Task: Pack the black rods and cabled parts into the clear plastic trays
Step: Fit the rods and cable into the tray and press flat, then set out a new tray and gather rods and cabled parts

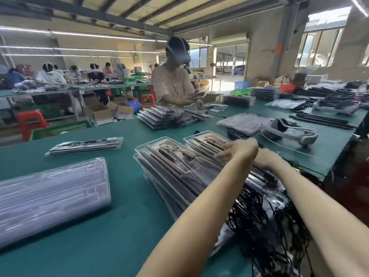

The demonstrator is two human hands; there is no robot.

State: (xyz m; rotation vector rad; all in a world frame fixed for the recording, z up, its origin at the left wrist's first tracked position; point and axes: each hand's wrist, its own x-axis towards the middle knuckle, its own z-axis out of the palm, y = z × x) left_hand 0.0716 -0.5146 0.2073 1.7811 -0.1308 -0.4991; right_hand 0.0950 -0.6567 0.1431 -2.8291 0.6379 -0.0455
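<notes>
A stack of clear plastic trays [175, 170] filled with black rods and cabled parts lies in front of me on the green table [119, 226]. Behind it sits another filled tray [205, 139]. My left hand [237, 149] reaches over that far tray with its fingers stretched out and blurred, touching its right end. Only part of my right hand [267, 158] shows, tucked behind my left wrist with its fingers hidden. A tangled pile of black cabled parts [265, 220] lies under my forearms at the right. A thick stack of empty clear trays [52, 196] lies at the left.
A small stack of filled trays [85, 145] lies at the far left, with more stacks [165, 116] beyond. Two headsets [289, 132] and loose black rods [321, 119] lie at the right, near the table edge. A person [173, 84] across the table holds a tray.
</notes>
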